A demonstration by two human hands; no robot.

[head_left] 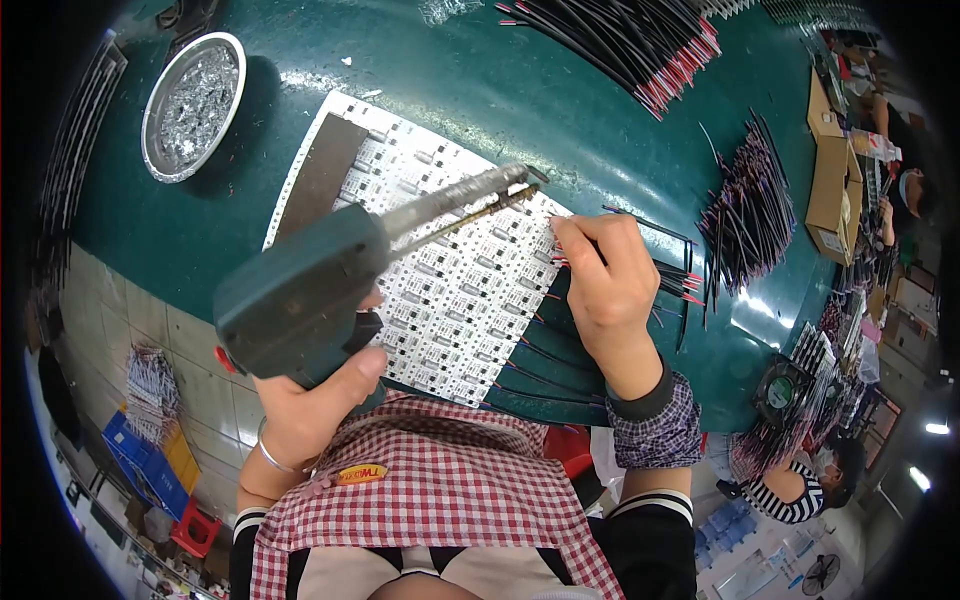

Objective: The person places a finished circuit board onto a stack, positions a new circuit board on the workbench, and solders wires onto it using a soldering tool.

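In my left hand (312,412) is a dark green soldering gun (300,285), its long metal barrel and thin feed tube pointing up and right over a white circuit board panel (425,335). The tip hovers near the panel's upper right edge; whether it touches is unclear. At that edge my right hand (612,285) is closed in a pinch on a thin black wire, whose end is mostly hidden by the fingers. Small black parts and silver cylinders stand in rows on the panel. Several wires (555,375) run off its right edge, and red-tipped wires lie under my right hand.
A metal bowl (150,150) with silvery scraps stands at the far left. Bundles of black wires lie at the top (620,45) and right (752,205) of the green table (290,45). A cardboard box (832,200) and a small fan (778,392) are at right. Other people sit beyond.
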